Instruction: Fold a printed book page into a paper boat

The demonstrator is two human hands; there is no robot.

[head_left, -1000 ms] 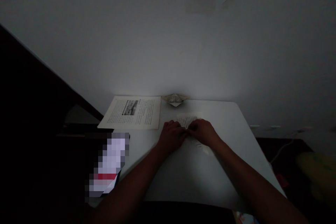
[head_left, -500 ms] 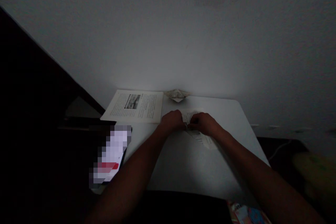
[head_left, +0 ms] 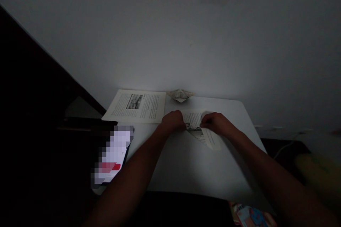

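A printed sheet of paper [head_left: 195,132], partly folded with a slanting lower edge, lies on the white table [head_left: 181,170] between my hands. My left hand [head_left: 173,120] is closed at the sheet's left side, its fingertips mostly hidden behind the knuckles. On the right part of the sheet, my right hand [head_left: 213,121] has its thumb and fingers pinched together at the paper. Beyond both hands, a folded paper boat [head_left: 180,95] stands near the wall.
Flat printed pages [head_left: 141,108] with a small picture lie at the back left of the table. A lit phone [head_left: 114,156], its screen blurred out, rests at the left edge. The wall [head_left: 170,42] rises directly behind the table.
My right hand has moved right, away from my left hand, so more of the sheet's print and a picture show between them. My left hand has barely shifted.
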